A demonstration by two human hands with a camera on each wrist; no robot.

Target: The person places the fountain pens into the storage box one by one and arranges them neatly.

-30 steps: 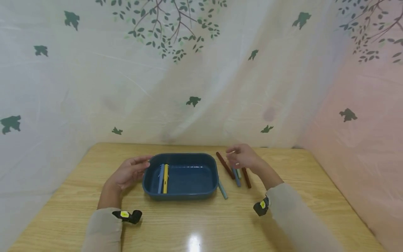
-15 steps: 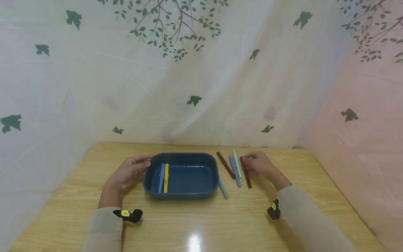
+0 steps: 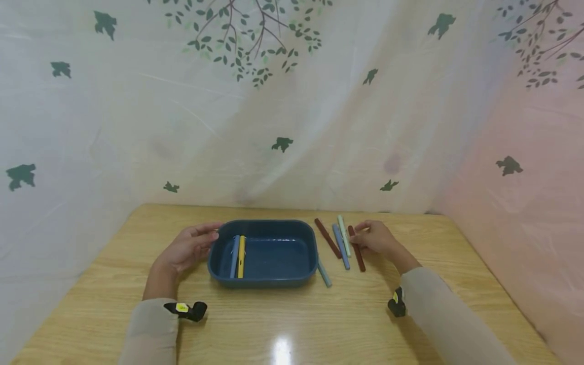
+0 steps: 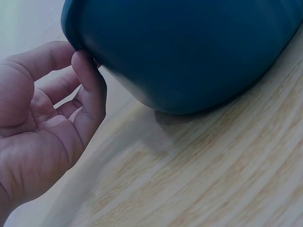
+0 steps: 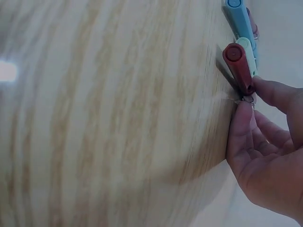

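Observation:
My left hand grips the left end of a dark blue rectangular container, thumb and fingers at its rim; the left wrist view shows the same hold. Inside, a blue pen and a yellow pen lie side by side at the left. On the right, my right hand pinches a dark red pen lying on the table. The right wrist view has thumb and finger at the clip of this red pen. Left of it lie a pale green pen and a blue pen.
Another dark red pen lies slanted between the container and the blue pen. A grey-green pen sits against the container's right side. Behind the wooden table hangs a pale curtain printed with leaves and birds.
My right hand moved from above the pens to the right and down, onto the rightmost dark red pen. The left hand stayed at the container's end.

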